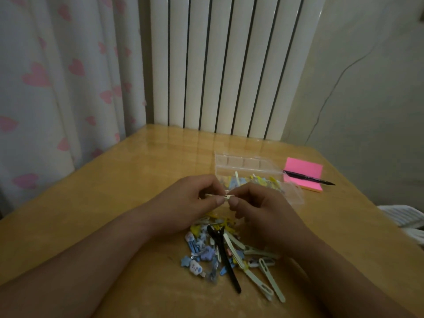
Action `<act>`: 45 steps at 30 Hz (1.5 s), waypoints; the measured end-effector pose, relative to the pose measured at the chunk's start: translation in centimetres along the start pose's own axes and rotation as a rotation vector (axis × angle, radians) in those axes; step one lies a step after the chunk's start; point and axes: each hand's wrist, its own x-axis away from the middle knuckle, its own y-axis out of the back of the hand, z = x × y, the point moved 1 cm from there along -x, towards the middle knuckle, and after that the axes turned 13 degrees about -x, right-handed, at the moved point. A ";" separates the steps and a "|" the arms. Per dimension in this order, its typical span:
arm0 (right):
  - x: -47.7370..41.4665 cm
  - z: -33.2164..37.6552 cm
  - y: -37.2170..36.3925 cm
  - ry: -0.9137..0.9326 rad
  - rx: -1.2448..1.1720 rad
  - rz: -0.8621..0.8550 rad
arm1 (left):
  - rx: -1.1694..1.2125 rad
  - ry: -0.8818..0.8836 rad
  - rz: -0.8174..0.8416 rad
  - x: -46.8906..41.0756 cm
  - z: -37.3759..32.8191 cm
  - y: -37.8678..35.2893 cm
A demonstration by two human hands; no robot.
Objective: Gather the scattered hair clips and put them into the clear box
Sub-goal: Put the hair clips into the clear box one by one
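Both hands, left hand (pixel 190 198) and right hand (pixel 257 210), pinch one slim cream plastic hair clip (pixel 220 195) between fingertips above the colourful clip pile (pixel 229 249). It likely goes next into the clear plastic box (pixel 293 193) just beyond.

Both arms are showing bare, with no sleeves. The left hand (pixel 192 198) and right hand (pixel 259 210) are wearing nothing.
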 end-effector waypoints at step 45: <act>-1.1 2.9 -0.4 0.099 0.258 -0.110 | 0.026 0.263 -0.174 -1.4 3.2 -1.6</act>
